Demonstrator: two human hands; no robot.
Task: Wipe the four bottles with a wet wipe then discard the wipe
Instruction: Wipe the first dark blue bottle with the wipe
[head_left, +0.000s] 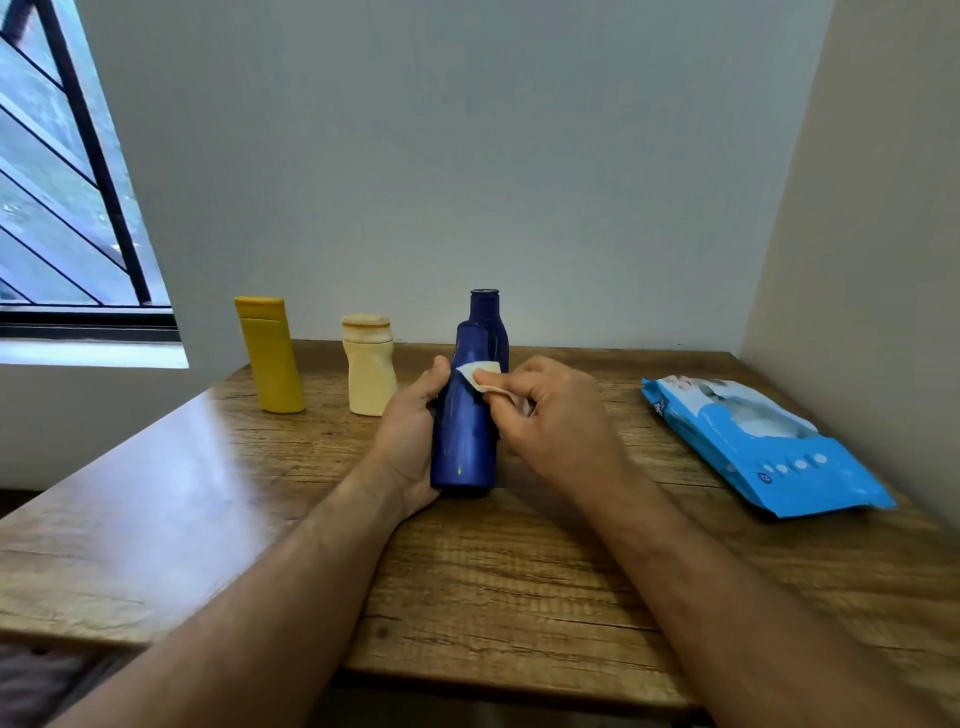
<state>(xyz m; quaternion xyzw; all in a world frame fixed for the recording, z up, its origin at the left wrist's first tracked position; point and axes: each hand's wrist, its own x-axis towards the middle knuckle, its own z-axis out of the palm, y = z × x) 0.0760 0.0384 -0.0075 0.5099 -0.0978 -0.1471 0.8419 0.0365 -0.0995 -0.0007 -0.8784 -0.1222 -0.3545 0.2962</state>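
You held the dark blue bottle (464, 431) above the wooden table (208, 493), your left hand (410, 441) wrapped round its lower body, your right hand (550, 415) pinching the wet wipe (480, 375) against its shoulder. Behind stood a second blue bottle (488, 317), the cream bottle (369, 371) and the yellow bottle (270, 356); the wipes pack (763, 447) lay to the right.

A wooden table (519, 571) fills the lower view, its grain running across and its left part shining with glare. Behind it stands a plain pale wall (467, 156), and at upper left a window (62, 208) shows dark slanted bars.
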